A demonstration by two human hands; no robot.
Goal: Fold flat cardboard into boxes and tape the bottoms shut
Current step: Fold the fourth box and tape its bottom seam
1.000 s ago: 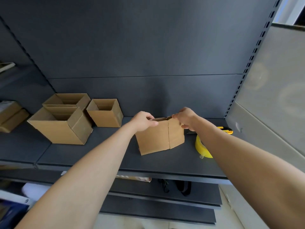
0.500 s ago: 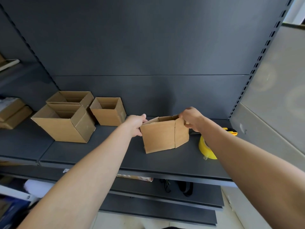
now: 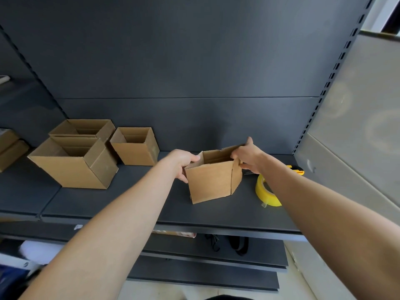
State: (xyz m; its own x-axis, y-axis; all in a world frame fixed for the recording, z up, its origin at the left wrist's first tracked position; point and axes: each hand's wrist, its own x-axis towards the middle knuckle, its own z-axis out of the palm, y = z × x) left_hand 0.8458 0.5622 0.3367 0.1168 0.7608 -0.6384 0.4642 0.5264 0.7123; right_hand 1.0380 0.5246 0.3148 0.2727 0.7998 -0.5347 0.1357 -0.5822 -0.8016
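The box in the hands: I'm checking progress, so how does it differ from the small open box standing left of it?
The held box is gripped near its top by the left hand and right hand; the small box stands free. The held box looks skewed, the small box squared up. Both are brown cardboard, open on top.

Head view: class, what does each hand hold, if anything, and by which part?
Both hold the half-opened cardboard box: the left hand grips its upper left corner, the right hand pinches its upper right edge.
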